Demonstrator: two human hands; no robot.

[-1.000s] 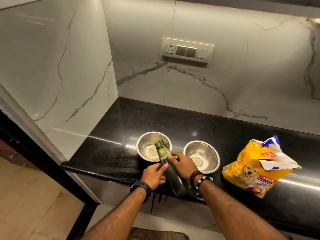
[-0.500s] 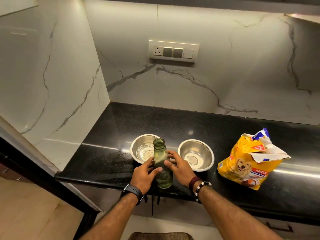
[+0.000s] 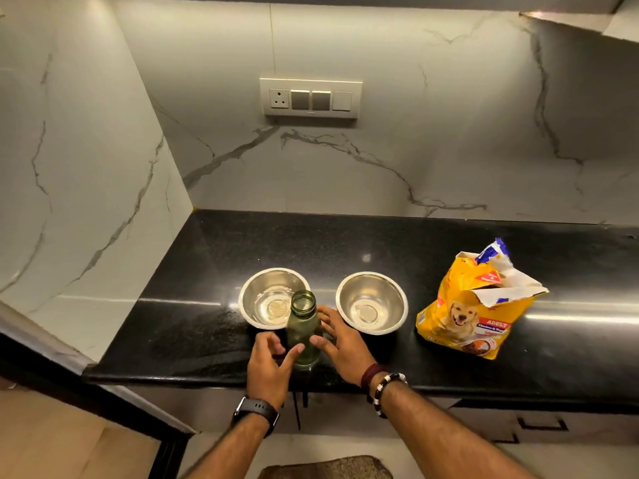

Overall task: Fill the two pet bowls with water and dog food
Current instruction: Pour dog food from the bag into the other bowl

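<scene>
Seen from the head camera, a green glass bottle [image 3: 303, 328] stands upright and uncapped on the black table [image 3: 193, 326], close to the near edge, with one hand on each side of it. The left hand [image 3: 268, 366] has its grip loose and fairly wide: its fingers are spread, and its thumb tip lies against or just short of the glass, I cannot tell which. The right hand [image 3: 340, 342] is likewise wide, fingers straight, fingertips touching or just beside the bottle's other side; neither hand is wrapped round it. Just beyond the left hand sits the left bowl [image 3: 274, 298], which shows a glint and ripple that looks like water in its bottom, so the water half of the task appears done. Just beyond the right hand sits the right bowl [image 3: 371, 301], whose bare steel base shows no food at all. Well off to the right of the right hand stands the torn-open yellow dog food bag [image 3: 473, 305], untouched. What is left, I judge, is to take the bag and pour food into the right bowl.
</scene>
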